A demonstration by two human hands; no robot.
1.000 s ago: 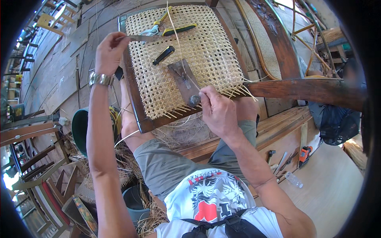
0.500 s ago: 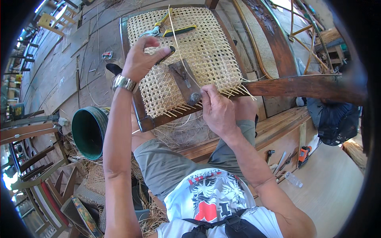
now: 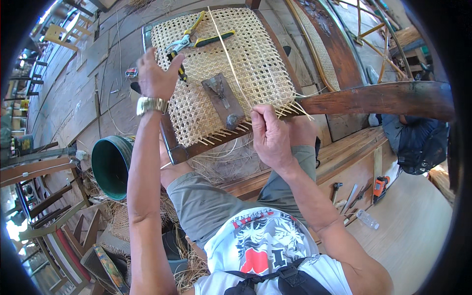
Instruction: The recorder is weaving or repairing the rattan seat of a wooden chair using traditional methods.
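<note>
Here is the woven cane seat (image 3: 255, 44), right in front of the person's knees, set in a dark wooden frame (image 3: 180, 155), short cane ends poking out along its near edge; a long pale strand (image 3: 225, 49) runs down across it, and the right hand (image 3: 271, 140) has its lower part pinched between thumb and fingers, just over that near edge; over on the seat's left side, the left hand (image 3: 157, 76) is open, fingers spread, right beside a black-and-yellow handle (image 3: 183, 74), though whether they touch I cannot tell; beyond that lie the yellow-handled cutters (image 3: 183, 43); nearer the middle, a dark flat board (image 3: 216, 93) rests on the weave, a round grey lump (image 3: 232, 121) at its near end; down on the left sits a green bucket (image 3: 101, 169), tipped open; off to the right, a clear bottle (image 3: 368, 219) lies near an orange-and-black tool (image 3: 380, 188).
</note>
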